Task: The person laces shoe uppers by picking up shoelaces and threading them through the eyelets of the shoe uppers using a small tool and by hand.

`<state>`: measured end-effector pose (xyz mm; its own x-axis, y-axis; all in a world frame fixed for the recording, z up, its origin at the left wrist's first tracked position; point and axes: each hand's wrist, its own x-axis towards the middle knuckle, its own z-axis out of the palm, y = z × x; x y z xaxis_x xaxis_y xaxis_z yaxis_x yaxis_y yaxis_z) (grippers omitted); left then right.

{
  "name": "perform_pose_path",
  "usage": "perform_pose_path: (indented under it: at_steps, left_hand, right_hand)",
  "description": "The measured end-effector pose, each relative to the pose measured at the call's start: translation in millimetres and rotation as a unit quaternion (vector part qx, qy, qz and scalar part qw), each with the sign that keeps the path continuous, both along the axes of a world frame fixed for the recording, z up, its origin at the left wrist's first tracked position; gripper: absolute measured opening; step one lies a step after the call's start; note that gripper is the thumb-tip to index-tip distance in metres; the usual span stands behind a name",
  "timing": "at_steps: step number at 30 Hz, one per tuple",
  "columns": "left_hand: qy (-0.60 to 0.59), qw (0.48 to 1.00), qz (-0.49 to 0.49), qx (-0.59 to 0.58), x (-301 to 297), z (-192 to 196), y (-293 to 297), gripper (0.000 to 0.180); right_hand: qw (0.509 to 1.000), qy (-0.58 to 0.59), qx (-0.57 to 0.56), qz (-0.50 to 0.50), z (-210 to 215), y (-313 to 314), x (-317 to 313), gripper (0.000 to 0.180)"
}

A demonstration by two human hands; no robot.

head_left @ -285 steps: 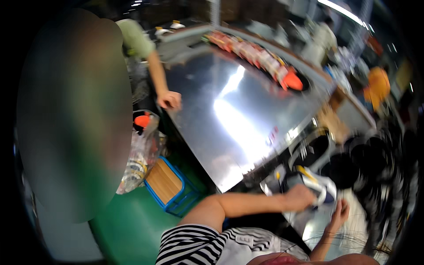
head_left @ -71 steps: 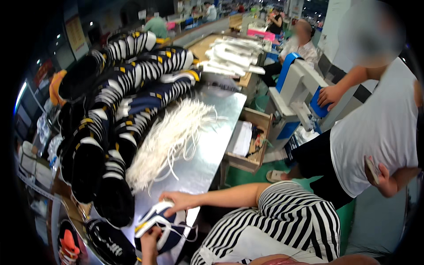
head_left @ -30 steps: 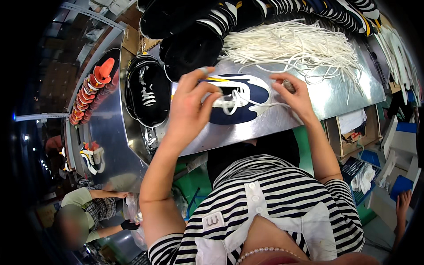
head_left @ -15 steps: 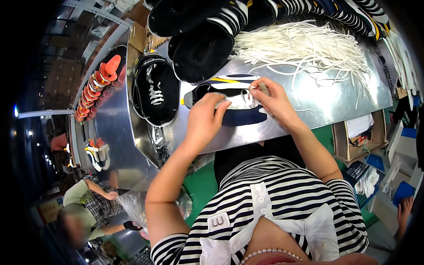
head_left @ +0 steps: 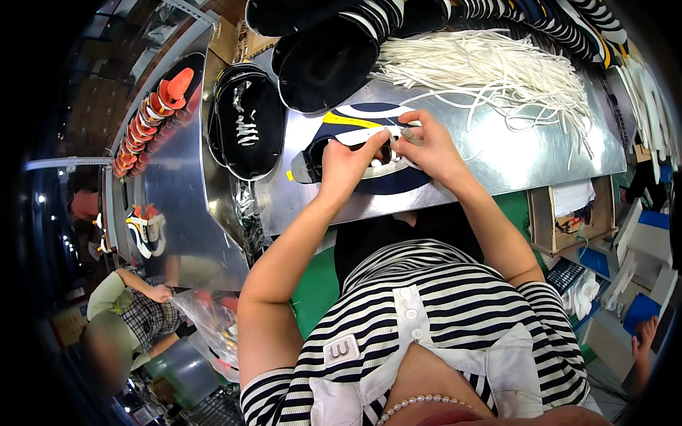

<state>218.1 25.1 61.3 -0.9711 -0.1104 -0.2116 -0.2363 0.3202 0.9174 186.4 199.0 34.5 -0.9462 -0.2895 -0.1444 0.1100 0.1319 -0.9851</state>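
A shoe upper (head_left: 392,184) in navy, white and yellow lies on the metal table in front of me, its dark heel end to the left. A white shoelace (head_left: 376,162) runs through the eyelet area in its middle. My left hand (head_left: 347,167) reaches over the opening, thumb and forefinger pinched on the lace. Close beside it, my right hand (head_left: 430,149) is closed with its fingertips on the lace too; something beige wraps one of its fingers. The lace ends are partly hidden by my fingers.
A bundle of white laces (head_left: 490,71) lies at the back right of the metal table (head_left: 526,160). Black-lined shoe uppers (head_left: 328,67) are stacked at the back, with more nested uppers (head_left: 247,128) at left. Another person (head_left: 142,312) handles a plastic bag at lower left.
My left hand has moved right and up, closer to my right hand. The right hand's fingers have come in toward the eyelets. The whole view has shifted slightly.
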Motion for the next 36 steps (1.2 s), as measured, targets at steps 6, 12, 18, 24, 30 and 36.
perform_pose_path:
  at_steps: [6,12,18,24,30,36]
  left_hand:
    - [0.052,0.998,0.019,-0.027,11,3,3,0.024]
    - [0.116,0.992,0.040,-0.024,15,1,10,0.025]
    - [0.124,0.990,0.043,-0.046,20,0,9,0.026]
    - [0.127,0.989,0.032,-0.070,25,-2,6,0.022]
    - [0.237,0.971,-0.015,-0.030,33,-10,11,0.013]
    - [0.044,0.994,0.086,0.045,42,-11,-4,0.021]
  right_hand:
    - [0.992,0.091,0.081,0.018,10,-5,14,0.042]
    - [0.989,0.118,0.073,0.039,26,12,26,0.030]
    - [0.984,0.142,0.098,0.047,21,21,24,0.015]
    - [0.965,0.174,0.186,0.057,18,14,19,0.012]
    - [0.894,0.312,0.312,0.080,18,-8,21,0.016]
    - [0.874,0.378,0.278,0.125,13,-28,14,0.022]
